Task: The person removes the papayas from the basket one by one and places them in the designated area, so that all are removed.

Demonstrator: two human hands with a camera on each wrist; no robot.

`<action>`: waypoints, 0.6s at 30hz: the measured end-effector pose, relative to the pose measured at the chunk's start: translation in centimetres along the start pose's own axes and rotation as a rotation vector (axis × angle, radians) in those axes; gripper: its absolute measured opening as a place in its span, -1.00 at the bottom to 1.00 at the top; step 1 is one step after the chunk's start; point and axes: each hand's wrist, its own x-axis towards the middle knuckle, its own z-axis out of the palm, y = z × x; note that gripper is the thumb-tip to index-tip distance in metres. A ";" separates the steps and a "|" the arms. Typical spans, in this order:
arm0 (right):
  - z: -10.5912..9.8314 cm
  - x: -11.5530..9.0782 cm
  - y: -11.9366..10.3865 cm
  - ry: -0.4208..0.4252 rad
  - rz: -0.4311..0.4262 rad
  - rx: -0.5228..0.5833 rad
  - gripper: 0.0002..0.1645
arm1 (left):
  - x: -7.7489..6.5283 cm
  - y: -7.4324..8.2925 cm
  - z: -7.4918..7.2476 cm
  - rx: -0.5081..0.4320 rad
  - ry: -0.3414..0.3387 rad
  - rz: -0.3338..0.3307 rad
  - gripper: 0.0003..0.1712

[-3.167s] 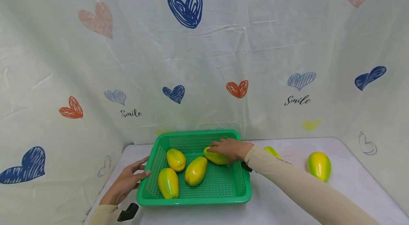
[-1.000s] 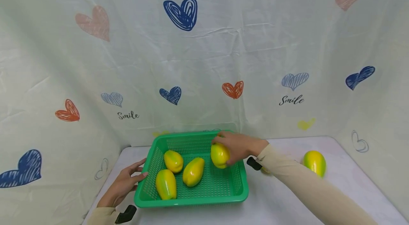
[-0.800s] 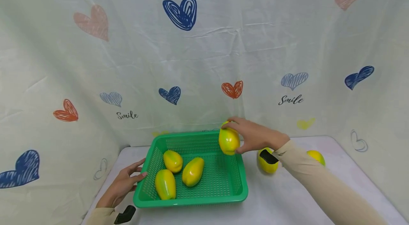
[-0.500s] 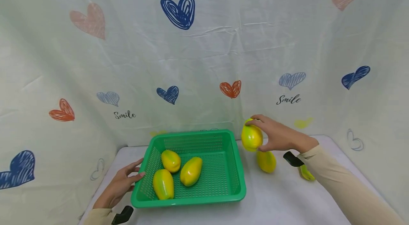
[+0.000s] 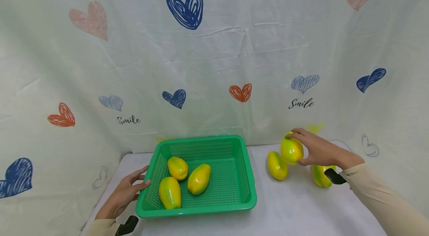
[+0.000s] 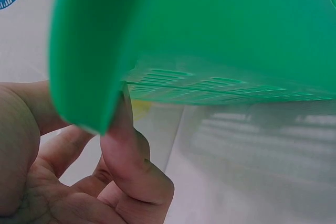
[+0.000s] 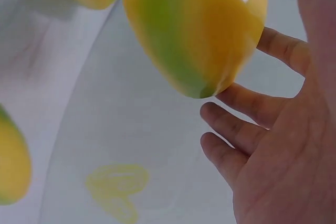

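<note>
In the head view my right hand (image 5: 321, 149) holds a glossy yellow-green papaya (image 5: 292, 149) by its sides, raised over the table to the right of the basket. The right wrist view shows this papaya (image 7: 197, 30) large, its tapered end beside the fingertips. My left hand (image 5: 124, 192) grips the left rim of the green plastic basket (image 5: 197, 211). In the left wrist view the thumb and fingers are on either side of the basket rim (image 6: 84, 77). Inside the basket, on its left half, lie three papayas, one of them near the middle (image 5: 199, 179).
Two more papayas lie on the white table (image 5: 285, 210): one (image 5: 277, 165) just left of the held one, another (image 5: 321, 175) partly behind the right wrist. A pale curtain (image 5: 207, 61) printed with hearts hangs along the table's back and sides.
My right hand has lifted a papaya out of the basket's right side and carried it rightward over the table. The left hand stays on the rim; the view has shifted slightly.
</note>
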 end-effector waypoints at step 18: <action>3.3 -1.2 3.6 -0.071 0.022 -0.126 -0.08 | -0.4 0.1 -0.1 -0.016 -0.024 0.028 -0.19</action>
